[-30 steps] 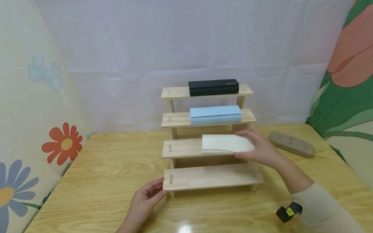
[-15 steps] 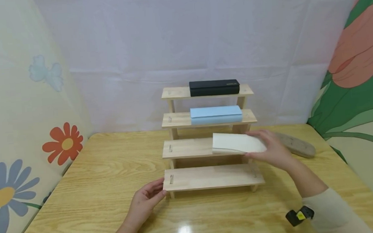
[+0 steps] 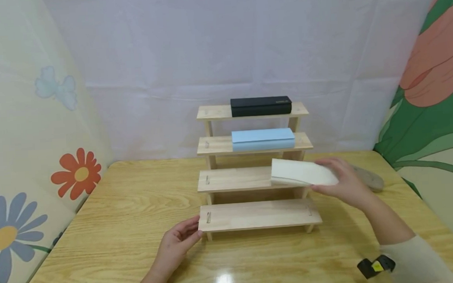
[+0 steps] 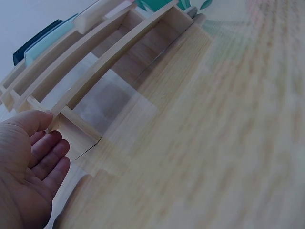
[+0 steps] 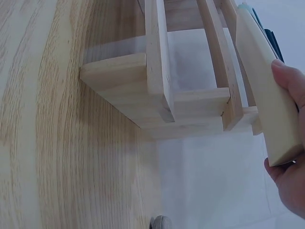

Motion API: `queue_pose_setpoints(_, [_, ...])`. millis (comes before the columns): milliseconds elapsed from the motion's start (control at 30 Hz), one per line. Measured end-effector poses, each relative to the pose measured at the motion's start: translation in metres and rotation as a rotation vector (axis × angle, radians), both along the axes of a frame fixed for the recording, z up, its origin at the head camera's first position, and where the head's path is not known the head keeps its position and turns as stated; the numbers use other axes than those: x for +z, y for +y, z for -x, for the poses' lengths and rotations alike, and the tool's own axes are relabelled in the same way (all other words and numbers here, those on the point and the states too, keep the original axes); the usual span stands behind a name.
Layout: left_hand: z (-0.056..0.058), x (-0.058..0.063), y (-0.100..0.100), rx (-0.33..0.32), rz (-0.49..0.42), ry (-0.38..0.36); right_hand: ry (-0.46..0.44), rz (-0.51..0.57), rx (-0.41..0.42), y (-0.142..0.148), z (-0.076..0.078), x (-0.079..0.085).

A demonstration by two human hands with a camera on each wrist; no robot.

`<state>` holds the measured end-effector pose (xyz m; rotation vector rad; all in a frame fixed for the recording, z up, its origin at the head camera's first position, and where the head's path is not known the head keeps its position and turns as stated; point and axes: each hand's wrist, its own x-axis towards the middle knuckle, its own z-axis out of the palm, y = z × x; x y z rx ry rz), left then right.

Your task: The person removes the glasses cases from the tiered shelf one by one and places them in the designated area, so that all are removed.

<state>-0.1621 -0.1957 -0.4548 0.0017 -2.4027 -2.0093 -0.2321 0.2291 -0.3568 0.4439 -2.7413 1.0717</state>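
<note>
My right hand [image 3: 346,184] grips the right end of a white glasses case [image 3: 296,172], thumb on the near side and fingers on the far side. The case overlaps the right part of the second-lowest tier in the head view, tilted with its right end lower. In the right wrist view the case [image 5: 267,90] is held beside the tiers' ends. My left hand [image 3: 178,244] holds the left end of the bottom tier of a wooden step shelf [image 3: 250,215]. In the left wrist view its thumb lies against the tier's end, the other fingers curled below.
A black glasses case [image 3: 261,106] lies on the top tier, a light blue one [image 3: 263,139] on the tier under it. A grey-brown case [image 3: 370,179] on the wood-grain table [image 3: 144,198] is partly hidden behind my right hand. A white cloth [image 3: 166,41] hangs behind.
My right hand has moved right with the white glasses case, from over the second-lowest tier to partly past its right end. The case has tilted more. My left hand has stayed in place.
</note>
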Motion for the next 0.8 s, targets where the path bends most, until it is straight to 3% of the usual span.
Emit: queue_pose_setpoints(800, [0.0, 0.0, 0.001, 0.006, 0.006, 0.003, 0.055, 0.011, -0.088, 0.039, -0.017, -0.002])
